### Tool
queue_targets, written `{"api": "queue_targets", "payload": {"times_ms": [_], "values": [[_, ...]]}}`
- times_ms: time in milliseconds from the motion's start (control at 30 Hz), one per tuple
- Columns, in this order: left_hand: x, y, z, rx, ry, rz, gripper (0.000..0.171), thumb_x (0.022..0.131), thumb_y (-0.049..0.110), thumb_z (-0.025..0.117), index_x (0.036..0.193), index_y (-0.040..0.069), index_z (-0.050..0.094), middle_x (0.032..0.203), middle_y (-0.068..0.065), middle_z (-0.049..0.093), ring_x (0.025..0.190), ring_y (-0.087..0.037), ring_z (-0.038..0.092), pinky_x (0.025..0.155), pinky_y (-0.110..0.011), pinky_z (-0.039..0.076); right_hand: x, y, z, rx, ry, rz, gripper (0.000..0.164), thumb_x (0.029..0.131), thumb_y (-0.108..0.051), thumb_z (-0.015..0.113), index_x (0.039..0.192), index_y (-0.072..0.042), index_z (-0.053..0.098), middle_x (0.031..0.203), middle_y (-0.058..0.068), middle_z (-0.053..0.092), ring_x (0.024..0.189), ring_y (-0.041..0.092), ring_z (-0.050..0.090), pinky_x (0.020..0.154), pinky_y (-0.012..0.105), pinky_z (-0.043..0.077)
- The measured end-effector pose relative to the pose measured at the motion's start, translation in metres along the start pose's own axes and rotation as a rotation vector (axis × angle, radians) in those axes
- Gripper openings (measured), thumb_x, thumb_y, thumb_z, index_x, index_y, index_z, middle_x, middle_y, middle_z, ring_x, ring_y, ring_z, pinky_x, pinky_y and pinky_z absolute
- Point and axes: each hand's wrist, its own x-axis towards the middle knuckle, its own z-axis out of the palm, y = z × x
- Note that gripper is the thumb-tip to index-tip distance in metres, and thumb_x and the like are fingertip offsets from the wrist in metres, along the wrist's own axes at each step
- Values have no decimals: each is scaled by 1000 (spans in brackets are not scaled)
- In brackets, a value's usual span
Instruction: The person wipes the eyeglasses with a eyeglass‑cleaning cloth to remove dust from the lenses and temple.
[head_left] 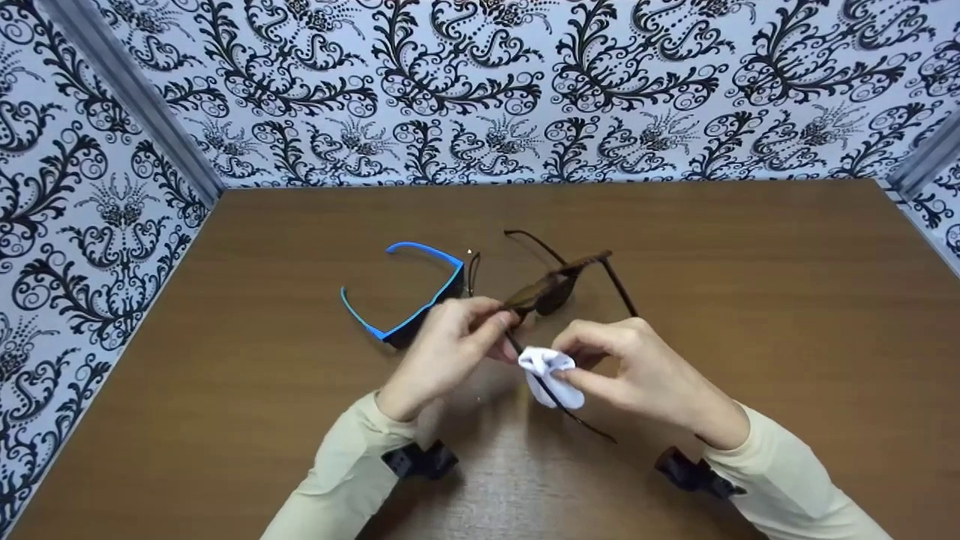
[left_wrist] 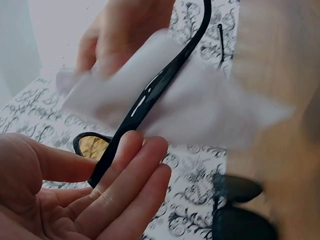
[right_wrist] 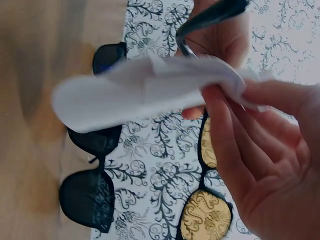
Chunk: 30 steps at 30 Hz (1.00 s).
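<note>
My left hand [head_left: 461,337] pinches a pair of dark-framed glasses with yellow-tinted lenses [right_wrist: 206,217], holding them near the hinge end of one temple arm [left_wrist: 150,95]. That arm slants toward me. In my right hand [head_left: 637,367] is a white cloth [head_left: 551,379], gripped between thumb and fingers and lying against the arm. The left wrist view shows the cloth spread behind the arm, slightly blurred. Just beyond my hands, dark-lensed sunglasses [head_left: 556,298] rest on the table, partly overlapped by the held glasses. Left of them lie blue-framed sunglasses [head_left: 420,304], near my left hand.
The brown wooden table [head_left: 750,262] is bounded at the back and sides by panels with a black-and-white scroll pattern [head_left: 480,82]. A black wrist camera [head_left: 420,459] sits on the left sleeve, another wrist camera [head_left: 697,474] on the right.
</note>
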Motion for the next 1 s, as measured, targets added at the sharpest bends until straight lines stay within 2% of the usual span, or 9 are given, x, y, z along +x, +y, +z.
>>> {"api": "queue_targets", "payload": {"times_ms": [133,267,433,533,667,767,900,1000], "values": [[1,0,-15,-46,42,-15,19,97,1,50,100,-10,65,70,-14,67,67,-31,68,69,-35,56,-2,-1,-6,5,-100,-7,19,83,6,70,96,-7,65,85,1,69,72,11,65,66,19,52],[2,-3,-27,-105,73,-39,20,98,0,49,101,-14,63,72,-16,66,67,-26,68,72,-37,56,-3,-4,-14,0,-121,-26,21,81,8,70,96,-6,65,85,2,68,72,11,65,67,19,51],[5,-6,-36,-109,97,-93,21,99,0,47,104,-13,63,75,-13,67,67,-14,66,74,-36,56,-4,-10,-25,-14,-42,-67,27,75,12,71,96,-5,65,86,3,68,72,13,64,67,19,51],[5,-6,-39,-100,102,-123,21,99,1,48,104,-11,64,77,-12,67,67,-14,66,75,-35,56,-5,-14,-30,-5,42,-91,29,73,14,71,97,-3,66,87,5,68,74,14,64,69,19,51],[5,-6,-39,-68,93,-144,21,99,3,49,104,-9,65,75,-12,68,68,-17,67,75,-34,56,-6,-16,-30,84,123,-141,28,73,15,69,98,4,66,90,10,69,77,17,65,71,22,53],[5,-6,-38,-35,78,-128,21,98,3,49,104,-9,65,72,-11,68,68,-20,68,74,-33,56,-5,-17,-26,131,81,-174,28,72,16,68,98,4,65,90,12,69,78,18,66,71,24,54],[4,-5,-37,-19,73,-98,20,97,3,50,103,-9,66,71,-12,67,67,-22,68,72,-33,56,-3,-18,-17,103,-54,-125,29,74,14,69,98,-2,66,90,7,69,77,15,66,70,24,54],[4,-5,-36,-40,83,-101,20,97,2,50,101,-9,66,72,-11,67,66,-22,68,72,-33,56,-3,-15,-12,74,-114,-83,29,76,12,69,99,-5,66,91,3,68,77,13,66,70,23,53]]}}
